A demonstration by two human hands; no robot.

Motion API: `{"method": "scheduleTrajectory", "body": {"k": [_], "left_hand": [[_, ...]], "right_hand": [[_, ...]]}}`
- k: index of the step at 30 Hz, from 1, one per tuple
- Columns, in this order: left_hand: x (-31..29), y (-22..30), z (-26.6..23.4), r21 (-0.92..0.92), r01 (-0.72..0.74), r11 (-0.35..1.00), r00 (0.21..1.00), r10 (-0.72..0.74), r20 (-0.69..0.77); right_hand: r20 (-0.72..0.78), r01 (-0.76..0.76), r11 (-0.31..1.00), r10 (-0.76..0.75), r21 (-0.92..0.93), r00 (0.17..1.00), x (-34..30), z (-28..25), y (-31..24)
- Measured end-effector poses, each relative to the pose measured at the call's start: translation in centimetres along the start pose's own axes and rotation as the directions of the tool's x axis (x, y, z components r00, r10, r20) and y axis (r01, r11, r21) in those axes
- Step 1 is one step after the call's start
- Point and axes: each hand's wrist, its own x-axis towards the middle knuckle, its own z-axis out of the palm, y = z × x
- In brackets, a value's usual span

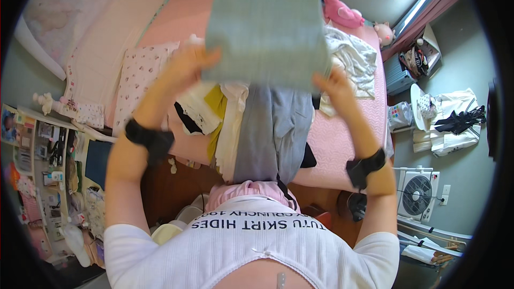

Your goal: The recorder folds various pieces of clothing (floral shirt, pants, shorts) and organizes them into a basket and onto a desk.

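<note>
A pale grey-green cloth [265, 27], smeared by motion, is raised in front of me above the bed; its exact kind I cannot tell. My left hand [193, 67] grips its near left corner, and my right hand [333, 83] has closed on the near right corner. Below it, grey trousers [273, 134] hang over the bed's near edge. Left of them lie a cream garment [231, 123], a mustard-yellow one [217, 104] and a white one with black [201, 112]. Beyond my right hand, a white printed garment [353, 59] is spread on the pink bed [350, 139].
A pillow with small prints [142, 72] rests at the bed's left. Pink plush toys [342, 10] sit at the far right corner. On the right stand a box fan [418, 195] and hung white clothes [455, 123]. Cluttered shelves [53, 171] line the left.
</note>
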Motion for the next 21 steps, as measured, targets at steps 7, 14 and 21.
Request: {"method": "scheduleTrajectory", "body": {"k": [7,14,21], "left_hand": [[-10.4,-29.1,-1.7,-0.237,0.59,0.772,0.804,-0.588,0.086],[-14.2,-37.9,-0.4,-0.207,0.744,0.636,0.668,-0.717,0.2],[-12.1,-42.3,-1.6,-0.226,0.771,0.596,0.626,-0.774,0.095]], "right_hand": [[0.199,-0.623,0.749,0.59,0.226,0.782,-16.6,5.0,25.7],[0.264,-0.773,0.622,0.73,0.128,0.631,-21.0,6.1,29.2],[0.127,-0.543,0.596,0.734,-0.591,0.667,-16.2,4.8,35.6]]}}
